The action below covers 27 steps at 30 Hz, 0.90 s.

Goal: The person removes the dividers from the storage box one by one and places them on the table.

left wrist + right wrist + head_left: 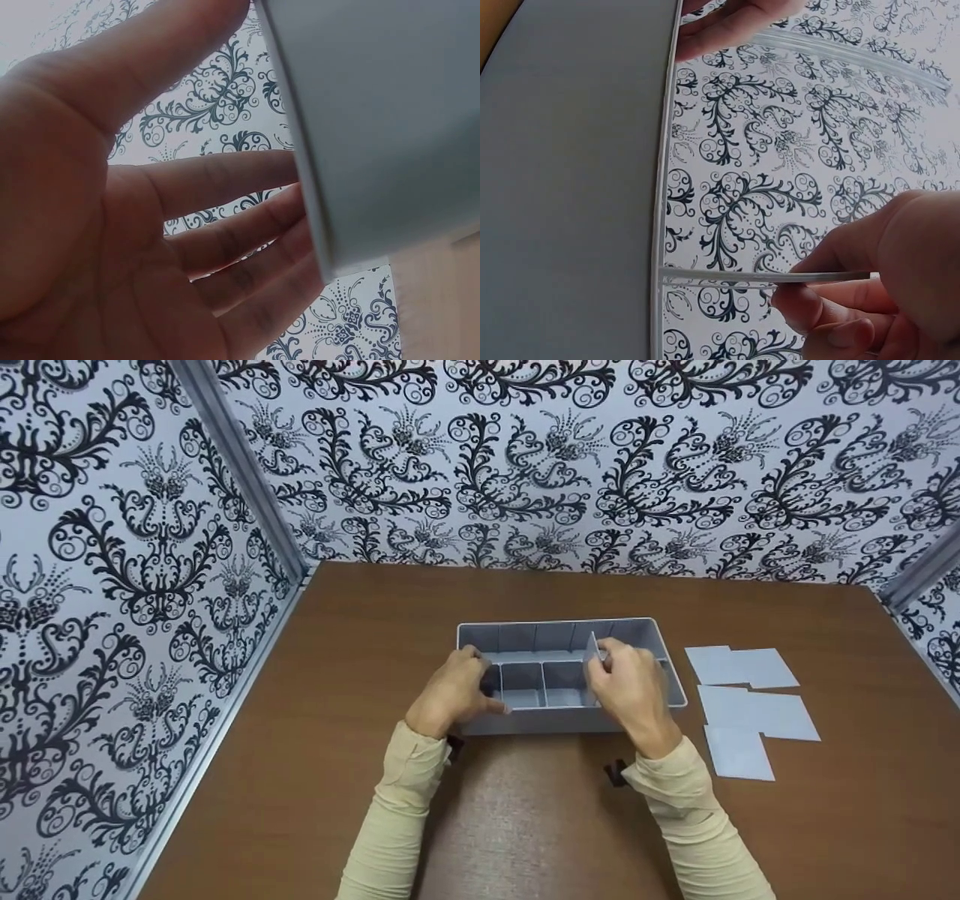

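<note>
A grey divider box [555, 723] stands on the table, split lengthwise, with small compartments along its front row. My left hand [448, 690] grips the box's left end, thumb at the front rim and fingers farther back. In the left wrist view the fingertips meet the edge of the grey wall [390, 127]. My right hand [634, 682] pinches a thin grey divider panel [591, 651] between thumb and fingers. That panel stands upright in the front row, its top above the rim. The right wrist view shows the panel [720, 277] edge-on, meeting the box rim.
Several flat pale grey panels [739, 754] lie on the brown table [337, 660] to the right of the box, some overlapping. Patterned walls [525, 472] enclose the table at the back and sides.
</note>
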Tool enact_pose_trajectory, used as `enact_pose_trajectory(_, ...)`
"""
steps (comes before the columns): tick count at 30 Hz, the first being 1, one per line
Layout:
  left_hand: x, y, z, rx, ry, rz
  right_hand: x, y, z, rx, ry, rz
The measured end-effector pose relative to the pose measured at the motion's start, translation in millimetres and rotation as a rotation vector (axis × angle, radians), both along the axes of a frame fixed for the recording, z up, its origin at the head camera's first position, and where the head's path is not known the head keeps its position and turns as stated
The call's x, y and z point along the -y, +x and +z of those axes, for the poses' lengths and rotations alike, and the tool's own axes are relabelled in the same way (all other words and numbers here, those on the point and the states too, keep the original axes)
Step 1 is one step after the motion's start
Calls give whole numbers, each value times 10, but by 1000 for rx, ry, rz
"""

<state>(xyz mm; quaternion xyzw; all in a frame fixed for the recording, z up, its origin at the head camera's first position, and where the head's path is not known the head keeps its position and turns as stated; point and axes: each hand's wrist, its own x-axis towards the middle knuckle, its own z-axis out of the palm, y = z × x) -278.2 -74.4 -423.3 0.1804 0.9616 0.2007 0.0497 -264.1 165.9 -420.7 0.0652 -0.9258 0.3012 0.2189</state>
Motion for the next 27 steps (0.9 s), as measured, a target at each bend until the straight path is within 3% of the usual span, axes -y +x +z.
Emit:
enact_pose_trajectory(10, 2, 2, -2, -11, -1, -9, -23, 11, 37, -83, -37, -14)
enact_pose_trajectory(14, -9, 2, -9, -7, 3, -14, -84, 39, 76, -62, -37, -34)
enact_pose_trajectory(27, 15, 1, -21, 1, 24, 2, -624, 174, 134, -29, -33, -116)
